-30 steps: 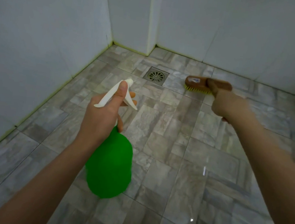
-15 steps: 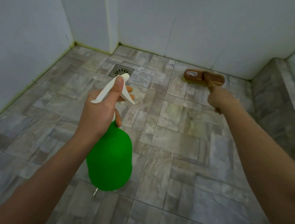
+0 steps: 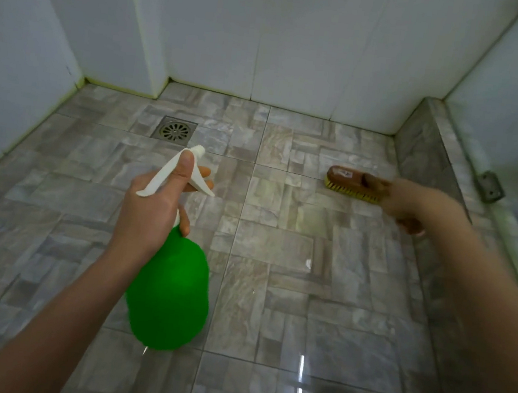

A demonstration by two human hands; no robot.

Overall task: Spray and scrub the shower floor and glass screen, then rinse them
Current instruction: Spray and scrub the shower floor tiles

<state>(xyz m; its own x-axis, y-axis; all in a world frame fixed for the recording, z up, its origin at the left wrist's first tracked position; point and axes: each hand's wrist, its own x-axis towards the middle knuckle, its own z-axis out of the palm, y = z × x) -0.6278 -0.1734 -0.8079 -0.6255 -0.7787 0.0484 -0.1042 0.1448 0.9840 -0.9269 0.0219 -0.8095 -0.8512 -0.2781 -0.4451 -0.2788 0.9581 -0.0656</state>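
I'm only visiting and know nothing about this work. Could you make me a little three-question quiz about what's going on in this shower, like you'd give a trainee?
1. What does the left hand grip?
A. a sponge
B. a green spray bottle
C. a hose
2. Fill in the blank: the scrubbing brush held by the right hand has ____ bristles.
3. True or false: the scrubbing brush is held directly over the floor drain.

Key: 1 B; 2 yellow; 3 false, since the floor drain lies well off to the left of the scrubbing brush, nearer the left hand.
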